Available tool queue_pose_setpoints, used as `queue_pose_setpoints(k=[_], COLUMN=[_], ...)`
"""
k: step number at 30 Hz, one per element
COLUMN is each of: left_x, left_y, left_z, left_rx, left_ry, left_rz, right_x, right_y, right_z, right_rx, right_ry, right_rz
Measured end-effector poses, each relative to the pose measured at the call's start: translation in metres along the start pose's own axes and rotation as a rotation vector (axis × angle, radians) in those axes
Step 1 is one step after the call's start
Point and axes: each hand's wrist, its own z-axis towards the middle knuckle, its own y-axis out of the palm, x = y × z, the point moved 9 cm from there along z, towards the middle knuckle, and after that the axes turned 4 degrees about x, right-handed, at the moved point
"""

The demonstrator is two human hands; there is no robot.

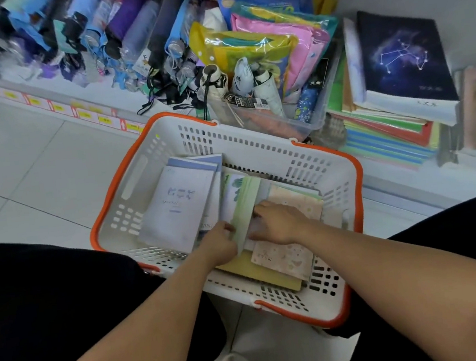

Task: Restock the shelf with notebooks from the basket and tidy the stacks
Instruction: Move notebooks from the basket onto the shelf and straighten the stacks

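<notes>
A white basket with an orange rim [260, 151] sits on the floor between my knees and holds several notebooks. My left hand [220, 245] pinches the near edge of a pale green notebook [246, 206] that stands tilted on its edge in the middle of the basket. My right hand [279, 223] lies just right of it, fingers reaching under its raised cover over beige patterned notebooks [296, 200]. A white and lilac notebook [180, 204] lies flat at the basket's left. On the low shelf at the right, a dark constellation notebook [403, 57] tops a stack of notebooks [387, 135].
A clear bin [277, 117] of folded umbrellas and bright plastic pouches stands on the shelf just behind the basket. More umbrellas [127, 36] fill the shelf to the left. Pale floor tiles [24, 173] spread out left of the basket. The shelf edge [58, 106] carries yellow price tags.
</notes>
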Motion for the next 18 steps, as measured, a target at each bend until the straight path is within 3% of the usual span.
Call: queue_pose_setpoints(k=[3,10,16,18], left_x=[0.000,0.026,0.077,0.097], left_y=[0.006,0.025,0.051,0.044], left_z=[0.000,-0.003,-0.026,-0.025], left_rx=[-0.013,-0.103,-0.313,-0.216], left_ry=[-0.044,-0.005,0.094,0.164], left_rz=[-0.014,0.084,-0.023,-0.001], right_x=[-0.006,-0.007,0.013,-0.002], right_y=[-0.003,-0.023,-0.088,-0.115], right_z=[-0.012,-0.039,-0.045,-0.039], right_rx=[-0.003,0.208,0.570,0.634], right_ry=[-0.132,-0.243,-0.036,-0.059], right_rz=[-0.231,-0.245,0.170,0.348])
